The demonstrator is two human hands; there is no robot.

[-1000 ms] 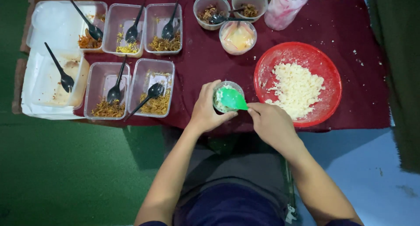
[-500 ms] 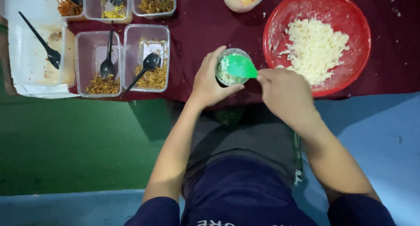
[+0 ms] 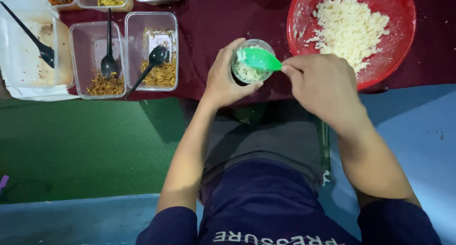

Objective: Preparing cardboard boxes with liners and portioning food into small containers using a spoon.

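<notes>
Green plastic, the flat rice paddle [image 3: 259, 59] is lying across the mouth of a small round clear cup [image 3: 251, 67] partly filled with white rice, and the right hand [image 3: 323, 83] is pinching its handle end, grip clenched on it, seemingly so the blade can press down on the rice. The left hand [image 3: 227, 79] is wrapping around the cup's near side, grip clasping it, which is probably keeping the cup from sliding on the dark red cloth-covered bench [image 3: 209, 31]. The cup is sitting at the bench's near edge, just beside a wide red plastic bowl [image 3: 403, 31] holding a loose heap of white rice [image 3: 349, 29], close enough for short scoops. Well apart to the left, rectangular clear plastic containers [image 3: 151, 50] are standing side by side, each holding shredded brownish food and a black plastic spoon [image 3: 154, 60] leaning in it, handle out toward the person.
</notes>
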